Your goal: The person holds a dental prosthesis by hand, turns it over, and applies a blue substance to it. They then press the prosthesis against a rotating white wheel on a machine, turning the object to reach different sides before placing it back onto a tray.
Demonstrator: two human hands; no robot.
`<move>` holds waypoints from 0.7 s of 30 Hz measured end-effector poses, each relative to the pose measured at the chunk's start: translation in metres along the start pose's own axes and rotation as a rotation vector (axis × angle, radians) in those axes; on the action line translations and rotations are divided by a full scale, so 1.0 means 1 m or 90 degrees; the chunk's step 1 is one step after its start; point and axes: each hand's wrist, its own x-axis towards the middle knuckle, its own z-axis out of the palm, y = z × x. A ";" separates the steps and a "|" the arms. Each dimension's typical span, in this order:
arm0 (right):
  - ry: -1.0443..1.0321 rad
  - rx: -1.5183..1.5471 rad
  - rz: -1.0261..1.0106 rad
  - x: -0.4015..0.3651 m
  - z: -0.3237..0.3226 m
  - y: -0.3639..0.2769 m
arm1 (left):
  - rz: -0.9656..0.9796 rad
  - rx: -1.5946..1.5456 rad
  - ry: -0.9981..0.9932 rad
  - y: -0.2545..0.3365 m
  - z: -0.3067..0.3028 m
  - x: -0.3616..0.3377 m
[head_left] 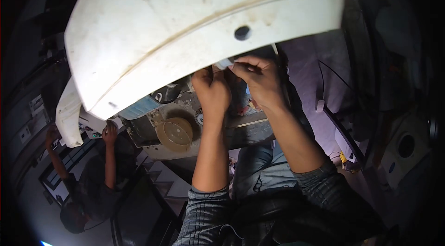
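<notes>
A large, stained white curved plastic cover (185,28) fills the upper view and hides much of the grimy metal unit (153,128) behind it, where a round tan plastic wheel (174,133) sits. At the cover's lower edge the right hand (260,81) pinches a small pale grey piece (224,64). The left hand (212,91) is curled tight just beside it, its contents hidden. A co-worker's hand (110,132) touches the cover's left end. The room is dim.

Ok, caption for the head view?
Under a white cover, right hand pinches a small pale part, left hand beside it.
</notes>
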 end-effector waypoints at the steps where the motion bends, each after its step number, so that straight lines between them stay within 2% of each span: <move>1: -0.012 -0.010 -0.015 0.001 0.000 0.007 | 0.014 0.054 0.015 -0.006 -0.003 0.004; 3: -0.022 -0.010 -0.048 0.001 -0.003 0.010 | 0.083 0.105 0.032 -0.007 -0.007 0.000; 4: -0.084 -0.093 -0.065 -0.003 -0.009 0.007 | 0.133 0.157 0.050 -0.001 -0.010 -0.008; 5: -0.146 -0.181 -0.081 -0.006 -0.013 0.005 | 0.110 0.194 0.049 0.005 -0.016 -0.018; 6: -0.147 -0.175 -0.093 -0.010 -0.018 0.008 | 0.090 0.169 0.039 0.008 -0.022 -0.029; 8: -0.046 -0.357 -0.375 -0.020 -0.030 0.013 | 0.109 0.128 0.028 0.027 -0.035 -0.056; 10: -0.037 -0.566 -0.438 -0.029 -0.047 0.000 | 0.162 0.089 0.036 0.045 -0.048 -0.079; 11: -0.116 -0.577 -0.406 -0.030 -0.057 0.000 | 0.188 0.088 0.044 0.057 -0.055 -0.090; 12: -0.136 -0.603 -0.394 -0.028 -0.063 0.012 | 0.195 0.090 0.053 0.065 -0.062 -0.097; 14: -0.198 -0.722 -0.477 -0.027 -0.073 0.021 | 0.274 0.096 0.077 0.082 -0.075 -0.108; 16: -0.183 -0.706 -0.509 -0.027 -0.072 0.023 | 0.269 0.090 0.101 0.108 -0.085 -0.121; 18: -0.201 -0.710 -0.494 -0.018 -0.073 0.022 | 0.369 0.168 0.110 0.129 -0.095 -0.126; 21: -0.204 -0.700 -0.525 -0.014 -0.074 0.023 | 0.422 0.207 0.140 0.148 -0.108 -0.136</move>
